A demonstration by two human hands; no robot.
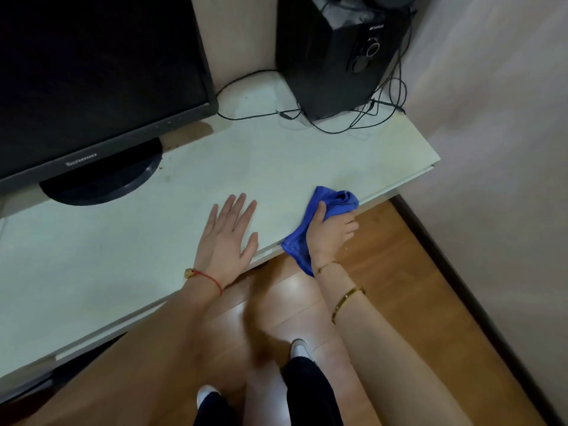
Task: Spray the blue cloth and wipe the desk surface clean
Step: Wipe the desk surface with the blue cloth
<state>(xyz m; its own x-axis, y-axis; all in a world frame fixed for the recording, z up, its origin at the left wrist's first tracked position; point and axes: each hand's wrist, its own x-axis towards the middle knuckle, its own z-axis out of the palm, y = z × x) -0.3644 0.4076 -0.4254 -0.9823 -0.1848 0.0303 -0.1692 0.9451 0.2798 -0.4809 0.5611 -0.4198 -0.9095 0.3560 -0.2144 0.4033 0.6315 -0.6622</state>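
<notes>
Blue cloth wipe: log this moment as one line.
step: wiping desk edge | right hand: grips blue cloth at front edge | left hand: flat on desk | spray bottle: not in view

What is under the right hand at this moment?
The right hand grips the bunched blue cloth against the front edge of the desk. Part of the cloth hangs below the edge. The desk edge beneath the cloth is covered.

You saw a dark monitor (92, 72) on its round stand (104, 182) at left, a black speaker (335, 56) in the far corner, thin cables (338, 118) trailing beside it, wood floor (399, 272) below.
</notes>
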